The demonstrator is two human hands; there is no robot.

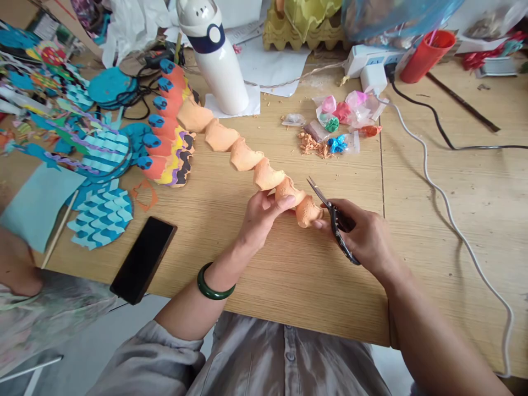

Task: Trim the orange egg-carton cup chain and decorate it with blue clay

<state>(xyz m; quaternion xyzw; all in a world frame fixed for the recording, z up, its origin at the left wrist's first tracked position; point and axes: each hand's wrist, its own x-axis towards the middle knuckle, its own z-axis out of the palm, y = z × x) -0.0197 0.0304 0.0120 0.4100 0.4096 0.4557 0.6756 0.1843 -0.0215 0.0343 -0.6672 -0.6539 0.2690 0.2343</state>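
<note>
A row of light orange egg carton cups (268, 175) runs diagonally across the middle of the table. My left hand (262, 217), with a dark green bangle on the wrist, grips the strip near its closer end, thumb on top. In my right hand (363, 234) are black-handled scissors (336, 228), blades pointing up and to the left, just beside the last cup. A fingertip of that hand also reaches the cup's lower edge. At the strip's far end lies a painted egg carton piece (173, 132) in coral, yellow, purple and black with blue tips.
A white bottle (218, 66) stands at the back. Small bags of coloured clay (342, 113) and orange scraps (314, 146) lie right of the strip. A phone (143, 259) and blue paper crafts (103, 214) are at left. Cables (437, 187) cross the right side. Another person's arm (16, 264) shows at left.
</note>
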